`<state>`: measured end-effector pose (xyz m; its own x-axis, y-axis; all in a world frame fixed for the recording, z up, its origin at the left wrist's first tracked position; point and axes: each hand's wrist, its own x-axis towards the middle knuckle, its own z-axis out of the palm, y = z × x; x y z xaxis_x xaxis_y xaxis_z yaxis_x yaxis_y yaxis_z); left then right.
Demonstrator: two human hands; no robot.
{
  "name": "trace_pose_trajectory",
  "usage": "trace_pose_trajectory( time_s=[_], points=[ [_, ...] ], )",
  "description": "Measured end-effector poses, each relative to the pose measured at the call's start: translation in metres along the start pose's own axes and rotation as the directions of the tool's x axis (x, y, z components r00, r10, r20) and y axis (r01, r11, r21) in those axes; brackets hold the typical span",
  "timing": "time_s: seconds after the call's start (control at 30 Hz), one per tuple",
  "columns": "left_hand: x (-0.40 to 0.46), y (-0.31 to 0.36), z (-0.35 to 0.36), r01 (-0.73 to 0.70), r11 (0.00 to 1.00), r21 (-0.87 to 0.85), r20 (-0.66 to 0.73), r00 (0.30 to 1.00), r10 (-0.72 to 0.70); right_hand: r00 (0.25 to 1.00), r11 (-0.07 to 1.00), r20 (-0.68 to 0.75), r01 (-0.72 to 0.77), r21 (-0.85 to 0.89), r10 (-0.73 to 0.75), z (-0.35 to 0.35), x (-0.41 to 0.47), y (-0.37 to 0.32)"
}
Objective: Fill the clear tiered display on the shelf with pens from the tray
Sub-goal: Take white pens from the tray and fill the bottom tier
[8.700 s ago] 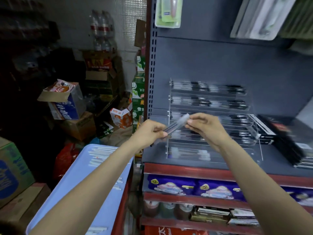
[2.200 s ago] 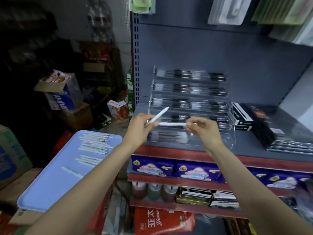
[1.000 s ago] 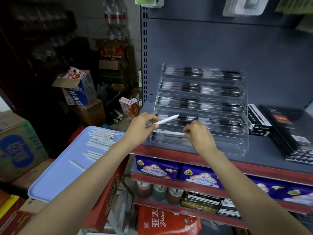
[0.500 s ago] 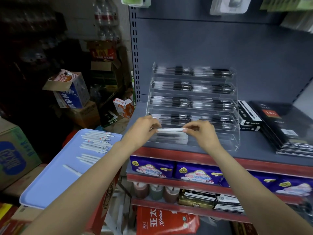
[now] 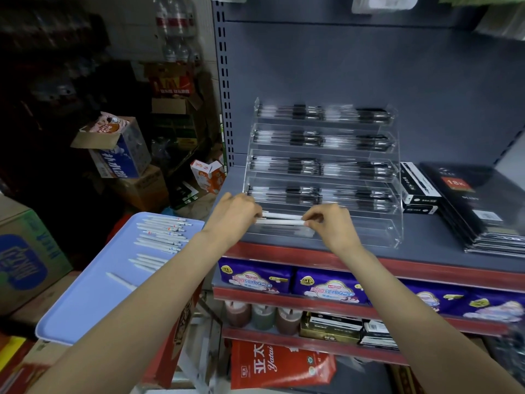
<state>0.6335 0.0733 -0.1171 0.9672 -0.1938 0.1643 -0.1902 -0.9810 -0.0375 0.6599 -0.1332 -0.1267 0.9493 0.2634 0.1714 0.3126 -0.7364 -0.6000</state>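
So we've got two white pens [image 5: 281, 219] pinched at each end, left hand [image 5: 234, 216] and right hand [image 5: 329, 223], right over the clear tiered display's [image 5: 395, 231] bottom tier. Left of the display, the blue tray [image 5: 93, 302] has more pens [image 5: 162, 234].

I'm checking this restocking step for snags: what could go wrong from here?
Both hands, left hand and right hand, pinch white pens over the lowest tier of the clear display. A pen could catch its front lip and drop off the shelf. Pressing might also nudge the display.
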Motion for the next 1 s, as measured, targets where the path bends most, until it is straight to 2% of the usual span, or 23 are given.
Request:
trace_pose_trajectory(
  time_s=[0.13, 0.27, 0.37, 0.47, 0.63, 0.77, 0.9, 1.0],
  points=[
    [0.003, 0.001, 0.002, -0.012, 1.0, -0.015, -0.003, 1.0, 0.012, 1.0, 0.998, 0.011, -0.009, -0.065, 0.01, 0.001, 0.001, -0.001],
    [-0.01, -0.004, -0.002, -0.009, 0.959, -0.283, -0.109, 0.994, -0.022, 0.998, 0.998, -0.003, 0.06, -0.031, -0.06, 0.001, -0.003, -0.018],
    [-0.03, -0.015, -0.007, 0.033, 0.853, -0.52, -0.167, 0.976, -0.139, 0.994, 0.992, -0.042, 0.107, 0.073, -0.105, 0.01, -0.008, -0.046],
    [-0.053, -0.038, -0.006, 0.107, 0.785, -0.61, -0.153, 0.956, -0.249, 0.987, 0.977, -0.061, 0.157, 0.148, -0.149, 0.031, -0.011, -0.081],
    [-0.1, -0.103, 0.014, 0.258, 0.75, -0.61, -0.064, 0.927, -0.37, 0.975, 0.959, 0.019, 0.212, 0.189, -0.219, 0.09, -0.015, -0.144],
    [-0.139, -0.173, 0.046, 0.387, 0.725, -0.569, 0.026, 0.89, -0.455, 0.955, 0.963, 0.176, 0.21, 0.168, -0.238, 0.155, -0.012, -0.184],
    [-0.174, -0.238, 0.089, 0.477, 0.743, -0.469, 0.207, 0.877, -0.433, 0.934, 0.992, 0.338, 0.089, 0.088, -0.114, 0.23, -0.006, -0.198],
    [-0.187, -0.272, 0.12, 0.458, 0.8, -0.389, 0.324, 0.88, -0.346, 0.898, 0.998, 0.441, 0.027, -0.064, 0.004, 0.281, -0.007, -0.198]
  ],
)
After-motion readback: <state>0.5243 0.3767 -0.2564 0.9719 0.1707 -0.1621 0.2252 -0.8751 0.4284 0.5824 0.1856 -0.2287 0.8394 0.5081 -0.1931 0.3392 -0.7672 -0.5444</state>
